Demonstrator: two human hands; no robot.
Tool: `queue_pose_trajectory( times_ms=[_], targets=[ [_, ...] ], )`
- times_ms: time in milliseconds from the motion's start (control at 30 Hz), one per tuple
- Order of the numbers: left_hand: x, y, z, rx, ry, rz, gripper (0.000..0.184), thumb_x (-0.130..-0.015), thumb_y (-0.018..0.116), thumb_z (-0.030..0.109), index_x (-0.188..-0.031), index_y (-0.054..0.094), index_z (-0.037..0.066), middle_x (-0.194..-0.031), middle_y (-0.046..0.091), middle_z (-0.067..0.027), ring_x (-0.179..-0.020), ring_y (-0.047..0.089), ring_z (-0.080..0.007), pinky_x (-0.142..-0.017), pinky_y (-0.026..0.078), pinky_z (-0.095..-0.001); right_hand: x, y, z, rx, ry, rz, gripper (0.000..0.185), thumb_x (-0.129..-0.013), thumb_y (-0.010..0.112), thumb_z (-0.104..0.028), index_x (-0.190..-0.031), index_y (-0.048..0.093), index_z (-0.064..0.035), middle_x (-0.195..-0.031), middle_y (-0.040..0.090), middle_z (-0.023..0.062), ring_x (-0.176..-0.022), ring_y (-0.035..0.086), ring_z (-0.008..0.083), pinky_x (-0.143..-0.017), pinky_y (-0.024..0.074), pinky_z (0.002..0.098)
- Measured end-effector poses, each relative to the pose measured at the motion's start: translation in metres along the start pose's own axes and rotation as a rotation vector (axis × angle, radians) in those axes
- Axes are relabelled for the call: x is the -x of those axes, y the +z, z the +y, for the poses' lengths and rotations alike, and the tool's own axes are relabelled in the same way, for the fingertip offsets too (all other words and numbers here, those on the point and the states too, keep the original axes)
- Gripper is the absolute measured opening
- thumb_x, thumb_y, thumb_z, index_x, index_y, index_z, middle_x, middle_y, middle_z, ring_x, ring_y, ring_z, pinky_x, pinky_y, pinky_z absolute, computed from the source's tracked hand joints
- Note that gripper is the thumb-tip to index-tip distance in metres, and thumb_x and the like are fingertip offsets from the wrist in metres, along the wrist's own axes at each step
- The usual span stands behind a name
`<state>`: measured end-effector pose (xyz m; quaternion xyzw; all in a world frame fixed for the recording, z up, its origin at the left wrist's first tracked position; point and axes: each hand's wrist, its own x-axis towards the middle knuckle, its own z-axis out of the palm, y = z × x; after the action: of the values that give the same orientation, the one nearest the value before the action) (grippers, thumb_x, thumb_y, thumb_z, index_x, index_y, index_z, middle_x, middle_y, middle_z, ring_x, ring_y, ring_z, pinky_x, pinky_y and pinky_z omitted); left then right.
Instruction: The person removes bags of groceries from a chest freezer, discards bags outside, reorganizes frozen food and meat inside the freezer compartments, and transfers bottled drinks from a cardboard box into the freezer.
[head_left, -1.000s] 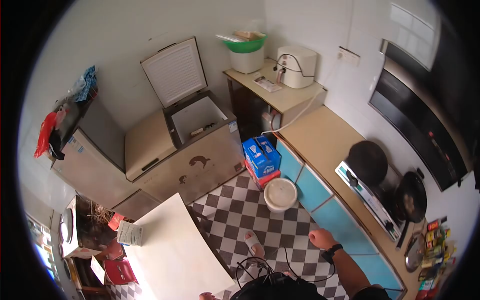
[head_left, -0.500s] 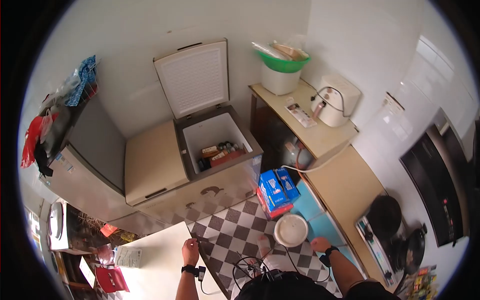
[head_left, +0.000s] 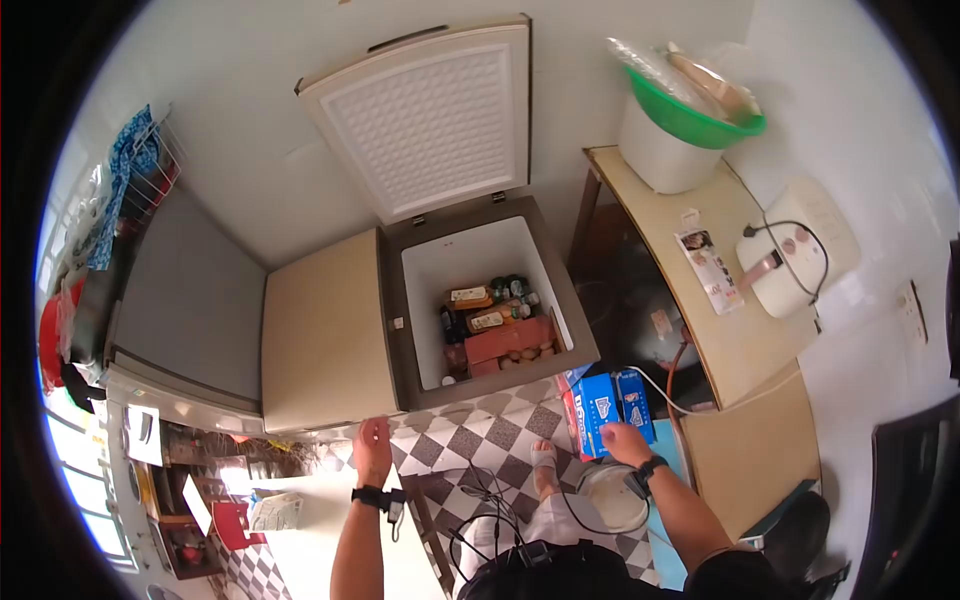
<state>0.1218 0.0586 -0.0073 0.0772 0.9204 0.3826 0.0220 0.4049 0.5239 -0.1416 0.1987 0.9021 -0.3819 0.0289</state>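
My left hand [head_left: 372, 450] is raised just in front of the closed half of a chest freezer [head_left: 322, 335], fingers curled, with nothing visible in it. My right hand [head_left: 625, 445] hangs with curled fingers above the blue boxes [head_left: 601, 408] on the floor; it also looks bare. Between and beyond my hands, the freezer's right compartment stands uncovered, its white lid [head_left: 430, 120] tipped up against the wall. Inside lie several bottles [head_left: 494, 318], a reddish-brown box [head_left: 505, 342] and some eggs [head_left: 528, 355].
Near my right leg stands a round white bucket [head_left: 612, 498]. A pale table [head_left: 330, 520] is at my left. On the counter [head_left: 655, 220] at right sit a green basin [head_left: 690, 112] and a white appliance [head_left: 800, 245]. A grey-topped refrigerator [head_left: 185, 310] stands at far left.
I have moved forward, so the freezer is closer and its contents show more plainly. My right hand has gone from beside the bucket to over the blue boxes. My left hand has moved up slightly.
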Motion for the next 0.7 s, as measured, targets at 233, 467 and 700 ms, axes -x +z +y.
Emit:
queue_pose_trajectory(
  times_ms=[233,467,700],
  targets=[
    [-0.077,0.017,0.019,-0.009,0.073,0.035,0.019,-0.093,0.062,0.009,-0.11,0.068,0.004,-0.109,0.067,-0.0162,-0.097,0.066,-0.0335,-0.086,0.052,-0.0436,-0.137,-0.074,-0.14,-0.104,-0.15,-0.055,0.023,-0.093,0.065,-0.017,-0.11,0.071,-0.0036,-0.094,0.075,0.0176,-0.09,0.073,0.0347,-0.078,0.0578,0.0416],
    [-0.149,0.04,0.002,-0.206,0.231,0.078,0.047,-0.086,0.068,0.012,-0.13,0.057,0.002,-0.139,0.053,-0.0189,-0.13,0.047,-0.0417,-0.111,0.038,-0.0515,-0.194,-0.097,-0.197,0.09,-0.131,-0.306,0.032,-0.092,0.069,-0.021,-0.118,0.069,-0.0024,-0.095,0.076,0.0164,-0.087,0.074,0.0318,-0.078,0.0579,0.0403],
    [-0.145,0.049,0.027,-0.45,0.137,0.062,0.065,-0.084,0.071,0.02,-0.143,0.05,0.004,-0.155,0.042,-0.0145,-0.143,0.036,-0.0379,-0.116,0.031,-0.0534,-0.317,-0.075,-0.209,0.179,-0.149,-0.332,0.033,-0.092,0.07,-0.024,-0.117,0.07,-0.0024,-0.099,0.076,0.0163,-0.088,0.074,0.0314,-0.078,0.0577,0.0396]
  ],
)
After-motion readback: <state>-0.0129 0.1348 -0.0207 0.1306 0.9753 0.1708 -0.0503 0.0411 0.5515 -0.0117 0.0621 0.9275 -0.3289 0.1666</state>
